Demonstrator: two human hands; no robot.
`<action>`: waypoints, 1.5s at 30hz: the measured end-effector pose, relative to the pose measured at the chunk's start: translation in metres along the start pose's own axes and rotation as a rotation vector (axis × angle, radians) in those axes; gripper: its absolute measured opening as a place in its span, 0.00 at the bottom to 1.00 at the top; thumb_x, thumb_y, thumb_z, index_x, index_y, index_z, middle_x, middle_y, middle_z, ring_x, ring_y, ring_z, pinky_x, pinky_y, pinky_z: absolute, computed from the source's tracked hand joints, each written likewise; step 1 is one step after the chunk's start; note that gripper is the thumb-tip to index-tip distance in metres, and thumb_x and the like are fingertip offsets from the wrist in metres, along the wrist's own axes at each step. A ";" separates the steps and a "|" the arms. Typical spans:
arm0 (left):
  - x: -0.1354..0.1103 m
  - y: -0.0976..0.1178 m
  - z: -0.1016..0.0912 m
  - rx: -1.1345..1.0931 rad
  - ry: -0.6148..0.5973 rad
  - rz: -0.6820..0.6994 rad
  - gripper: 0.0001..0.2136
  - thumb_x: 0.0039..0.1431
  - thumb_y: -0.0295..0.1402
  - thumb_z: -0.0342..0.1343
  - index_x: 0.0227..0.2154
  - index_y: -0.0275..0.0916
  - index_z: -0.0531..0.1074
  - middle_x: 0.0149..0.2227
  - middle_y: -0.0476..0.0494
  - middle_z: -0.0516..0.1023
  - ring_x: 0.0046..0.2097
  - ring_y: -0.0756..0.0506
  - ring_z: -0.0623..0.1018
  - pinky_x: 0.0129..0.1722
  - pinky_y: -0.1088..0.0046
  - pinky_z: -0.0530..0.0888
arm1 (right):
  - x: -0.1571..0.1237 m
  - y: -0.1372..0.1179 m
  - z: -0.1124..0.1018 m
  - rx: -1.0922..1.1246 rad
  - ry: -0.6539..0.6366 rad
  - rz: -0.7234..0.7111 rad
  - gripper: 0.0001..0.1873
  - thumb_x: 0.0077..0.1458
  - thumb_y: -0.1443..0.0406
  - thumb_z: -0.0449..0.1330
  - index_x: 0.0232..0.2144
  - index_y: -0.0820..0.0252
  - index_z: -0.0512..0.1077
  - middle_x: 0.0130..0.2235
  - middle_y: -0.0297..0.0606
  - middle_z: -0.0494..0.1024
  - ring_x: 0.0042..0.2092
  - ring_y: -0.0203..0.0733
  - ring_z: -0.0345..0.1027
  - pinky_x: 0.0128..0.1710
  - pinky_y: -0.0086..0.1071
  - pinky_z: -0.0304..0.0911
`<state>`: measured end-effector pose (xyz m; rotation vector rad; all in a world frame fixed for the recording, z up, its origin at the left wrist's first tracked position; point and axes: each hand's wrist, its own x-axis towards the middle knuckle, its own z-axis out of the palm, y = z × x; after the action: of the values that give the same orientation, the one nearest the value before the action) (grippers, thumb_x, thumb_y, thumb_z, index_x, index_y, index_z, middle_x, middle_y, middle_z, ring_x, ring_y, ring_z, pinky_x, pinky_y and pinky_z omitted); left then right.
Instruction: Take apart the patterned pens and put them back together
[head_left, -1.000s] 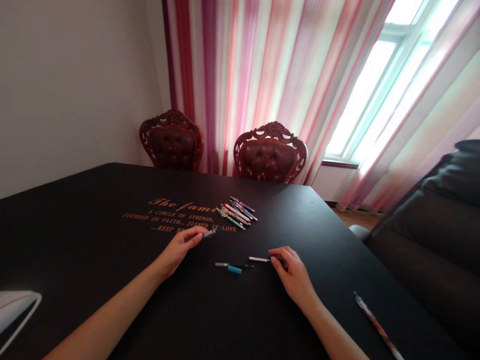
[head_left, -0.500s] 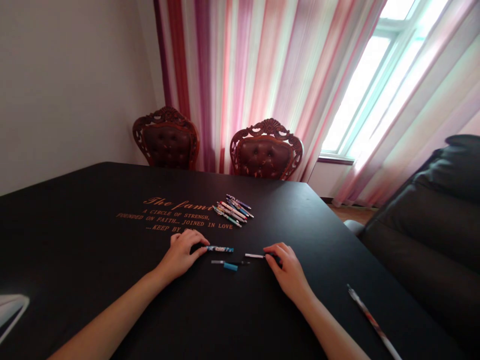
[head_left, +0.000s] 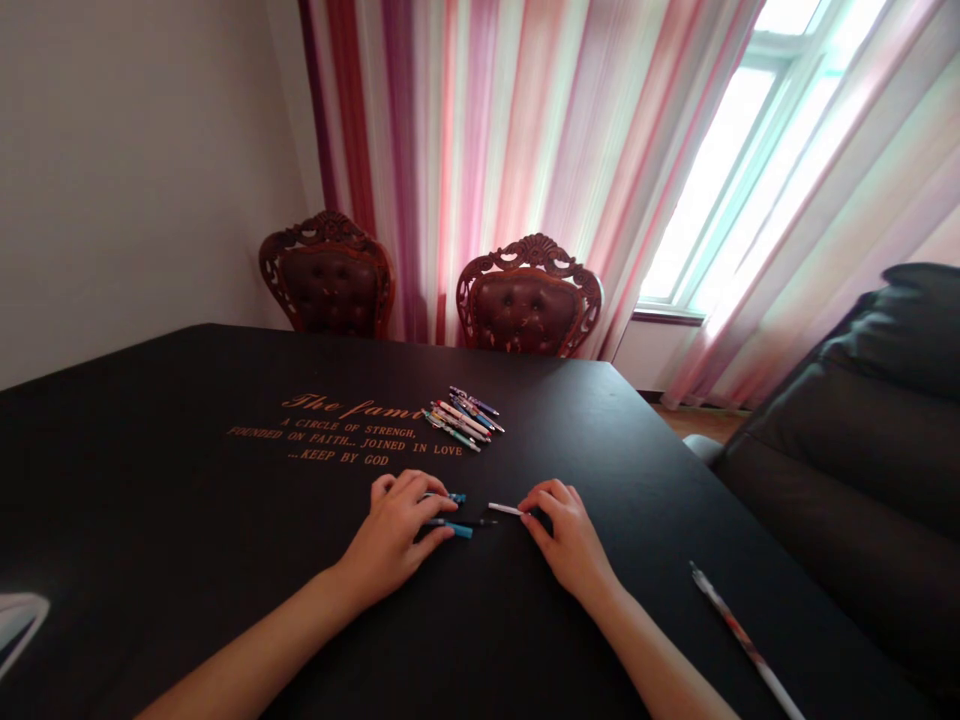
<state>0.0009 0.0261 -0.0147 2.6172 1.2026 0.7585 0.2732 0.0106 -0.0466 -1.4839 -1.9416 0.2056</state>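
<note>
My left hand (head_left: 401,520) reaches over the pen parts, its thumb and fingers apart. The thumb tip is at the blue pen cap (head_left: 462,532); whether it touches, I cannot tell. A dark pen refill (head_left: 480,522) lies just behind the cap, partly under the fingers. Beyond them lies a blue patterned pen barrel (head_left: 458,497), mostly covered by my left hand. My right hand (head_left: 566,530) pinches one end of a short white stick-like pen part (head_left: 504,508) between thumb and fingertips, its free end toward the left.
A pile of several pens (head_left: 465,418) lies farther back on the black table (head_left: 225,540). A long white-and-red pen (head_left: 742,635) rests at the right. A white-edged object (head_left: 26,610) shows at the left edge. Two carved chairs (head_left: 529,305) stand behind the table.
My left hand has let go of the patterned barrel and moved right and nearer, over the refill and cap. My right hand keeps the white part, now slightly tilted.
</note>
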 end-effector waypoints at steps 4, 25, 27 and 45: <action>0.001 0.009 0.003 -0.027 -0.046 0.047 0.09 0.58 0.27 0.59 0.40 0.46 0.73 0.47 0.46 0.74 0.51 0.40 0.69 0.48 0.59 0.55 | 0.001 -0.002 -0.001 0.063 0.040 0.033 0.05 0.56 0.68 0.57 0.32 0.55 0.73 0.36 0.38 0.74 0.41 0.46 0.67 0.41 0.38 0.63; -0.003 -0.002 0.004 -0.460 0.097 -0.226 0.04 0.59 0.35 0.57 0.35 0.42 0.73 0.36 0.47 0.77 0.43 0.42 0.74 0.46 0.66 0.65 | -0.008 -0.049 -0.006 0.336 0.107 -0.037 0.05 0.58 0.67 0.57 0.33 0.56 0.73 0.32 0.36 0.74 0.36 0.43 0.67 0.37 0.34 0.63; -0.003 0.001 0.003 -0.462 0.088 -0.220 0.04 0.59 0.35 0.57 0.35 0.42 0.73 0.36 0.47 0.77 0.43 0.42 0.74 0.46 0.66 0.65 | -0.008 -0.049 -0.007 0.336 0.111 -0.041 0.05 0.58 0.66 0.57 0.34 0.56 0.73 0.32 0.36 0.75 0.36 0.43 0.67 0.37 0.35 0.63; -0.006 0.005 0.002 -0.387 0.043 -0.129 0.05 0.62 0.36 0.55 0.36 0.43 0.74 0.36 0.48 0.77 0.42 0.43 0.73 0.46 0.65 0.62 | -0.008 -0.051 -0.012 0.349 0.115 -0.104 0.06 0.59 0.67 0.57 0.34 0.55 0.76 0.34 0.38 0.76 0.39 0.44 0.68 0.40 0.38 0.64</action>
<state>0.0016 0.0186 -0.0170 2.2003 1.0943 0.9206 0.2403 -0.0172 -0.0153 -1.1398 -1.7783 0.3835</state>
